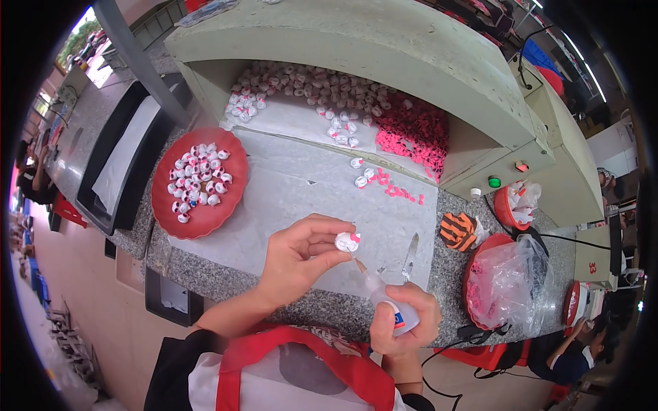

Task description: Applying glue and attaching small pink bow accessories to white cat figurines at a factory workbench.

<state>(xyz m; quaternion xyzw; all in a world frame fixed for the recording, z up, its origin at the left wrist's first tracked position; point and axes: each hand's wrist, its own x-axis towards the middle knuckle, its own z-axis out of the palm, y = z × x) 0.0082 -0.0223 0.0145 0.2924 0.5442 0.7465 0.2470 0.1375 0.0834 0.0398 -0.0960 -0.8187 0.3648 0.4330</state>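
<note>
Between the thumb and fingertips of my left hand (301, 253) is a small white figurine head (347, 241) with a pink bow-like piece on it. My right hand (409, 318) is wrapped around a translucent glue bottle (384, 293) with a blue label. The bottle tilts up to the left, and its thin nozzle points at the underside of the head; whether the tip touches it I cannot tell. Both hands are over the front edge of a white paper sheet (274, 185). Beyond them lie loose pink pieces (394, 189) and a few white heads (361, 181).
A red scalloped plate (164, 198) at left holds many white heads. Behind, a grey box (356, 41) shelters heaps of white heads and pink pieces (411, 130). On the right are a knife-like blade (411, 253), an orange-and-black striped cloth (458, 231) and a plastic bag (517, 274) in a red bowl.
</note>
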